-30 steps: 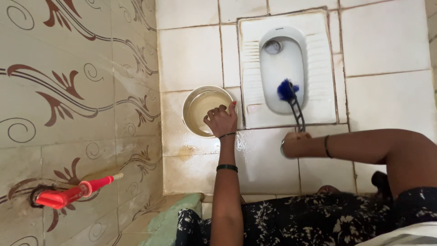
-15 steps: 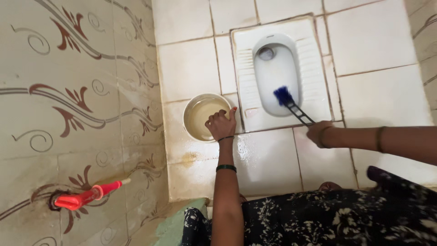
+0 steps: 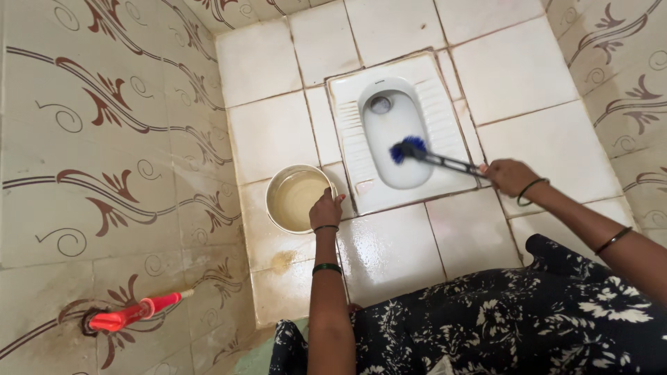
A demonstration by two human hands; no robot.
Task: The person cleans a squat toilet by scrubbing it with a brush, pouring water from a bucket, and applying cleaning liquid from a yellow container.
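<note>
Left hand (image 3: 325, 208) gripping the round metal water bucket's (image 3: 281, 182) rim and right hand (image 3: 509, 176) clenching the blue-bristled dark-handled brush (image 3: 424, 154) in the white squat toilet pan (image 3: 389, 139), a slip on the wet white floor tiles (image 3: 389, 246) could tip the bucket.

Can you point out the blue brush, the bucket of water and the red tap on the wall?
Blue toilet brush (image 3: 408, 148), head view, on its bristle head.
Bucket of water (image 3: 275, 182), head view, on its upper left rim.
Red wall tap (image 3: 132, 314), head view, on the middle of its body.

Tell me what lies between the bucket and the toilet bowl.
Head view: the left hand on the bucket rim, then a strip of floor tile and the toilet pan's ribbed footrest.
</note>
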